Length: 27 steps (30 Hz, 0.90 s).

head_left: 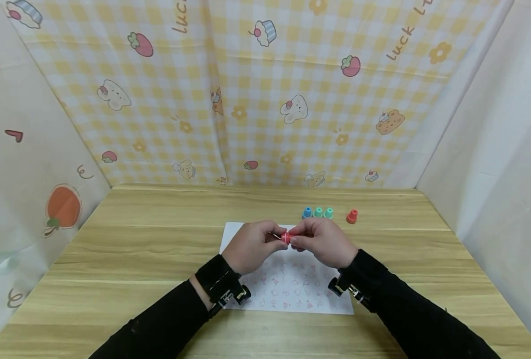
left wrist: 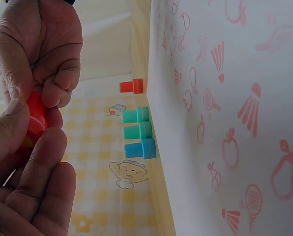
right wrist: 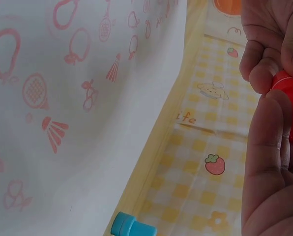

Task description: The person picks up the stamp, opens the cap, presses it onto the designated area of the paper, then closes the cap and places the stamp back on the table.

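Above the far part of a printed paper (head_left: pixel 303 304), both hands meet at a small red stamp (head_left: pixel 285 238). My left hand (head_left: pixel 251 248) pinches one end between thumb and fingers. The other end is pinched by my right hand (head_left: pixel 327 243). In the left wrist view a pale line rings the red stamp (left wrist: pixel 37 120) between the two grips. Fingers cover much of it in both wrist views. Pink prints of shuttlecocks, rackets and fruit cover the white sheet.
Behind the paper stand a blue stamp (head_left: pixel 307 213) and two green stamps, the nearer to it (head_left: pixel 318 213) and the farther (head_left: pixel 328 213). Another red stamp (head_left: pixel 352 216) stands to their right. A checked cloth (head_left: pixel 265 124) hangs at the back of the wooden table (head_left: pixel 157 239).
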Each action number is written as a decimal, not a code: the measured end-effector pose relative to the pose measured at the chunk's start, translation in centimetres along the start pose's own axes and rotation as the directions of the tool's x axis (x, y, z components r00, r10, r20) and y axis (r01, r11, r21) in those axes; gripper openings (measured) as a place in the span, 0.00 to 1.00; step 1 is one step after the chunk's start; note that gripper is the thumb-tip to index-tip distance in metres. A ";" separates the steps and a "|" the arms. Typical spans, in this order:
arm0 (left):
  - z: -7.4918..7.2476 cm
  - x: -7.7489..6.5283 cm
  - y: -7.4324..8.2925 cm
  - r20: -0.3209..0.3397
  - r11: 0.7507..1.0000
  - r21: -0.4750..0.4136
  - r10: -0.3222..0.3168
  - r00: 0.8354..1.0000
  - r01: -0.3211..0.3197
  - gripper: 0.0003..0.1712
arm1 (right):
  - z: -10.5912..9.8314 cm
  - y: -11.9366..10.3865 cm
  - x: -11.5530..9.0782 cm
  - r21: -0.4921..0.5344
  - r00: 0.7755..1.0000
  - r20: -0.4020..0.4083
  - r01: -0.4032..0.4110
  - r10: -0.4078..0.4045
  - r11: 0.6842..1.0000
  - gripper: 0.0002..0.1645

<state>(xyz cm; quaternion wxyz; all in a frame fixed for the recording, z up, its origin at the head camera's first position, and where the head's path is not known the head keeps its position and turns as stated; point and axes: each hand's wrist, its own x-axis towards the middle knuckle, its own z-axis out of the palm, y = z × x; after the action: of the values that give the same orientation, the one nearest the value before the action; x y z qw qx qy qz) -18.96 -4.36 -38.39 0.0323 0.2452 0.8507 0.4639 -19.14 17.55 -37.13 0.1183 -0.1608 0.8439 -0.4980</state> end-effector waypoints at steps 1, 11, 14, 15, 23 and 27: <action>0.0 0.0 0.0 -0.001 1.000 0.000 0.005 1.000 -0.005 0.10 | 0.0 0.0 0.0 -0.001 1.000 0.000 0.000 0.000 1.000 0.06; 0.2 0.1 0.1 -0.007 1.000 0.003 -0.014 1.000 0.014 0.09 | 0.4 -0.3 -0.1 -0.015 0.999 -0.032 -0.012 0.012 1.000 0.05; 0.4 0.1 0.0 0.016 0.999 -0.004 -0.036 0.999 0.036 0.12 | 0.3 -0.2 -0.2 -0.025 1.000 -0.027 -0.012 0.012 1.000 0.05; 0.3 0.1 0.0 0.026 0.999 -0.001 -0.040 0.999 0.040 0.14 | 0.3 -0.2 -0.2 -0.031 1.000 -0.023 -0.010 0.009 0.999 0.06; -1.0 -0.1 -0.7 0.040 0.984 0.176 -0.030 0.999 0.022 0.30 | -1.9 0.5 -0.1 -0.135 0.992 -0.117 0.022 -0.038 0.991 0.07; -1.9 -0.2 -1.1 0.032 0.961 0.278 0.001 0.999 -0.010 0.32 | -4.2 1.0 0.0 -0.208 0.985 -0.170 -0.018 -0.018 0.978 0.08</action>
<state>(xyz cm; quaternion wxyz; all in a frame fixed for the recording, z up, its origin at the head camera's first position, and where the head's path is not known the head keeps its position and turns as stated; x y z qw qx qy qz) -19.80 -6.41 -38.25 0.0097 0.2569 0.9061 0.3361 -20.84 21.37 -36.05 0.0277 -0.1291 0.8984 -0.4188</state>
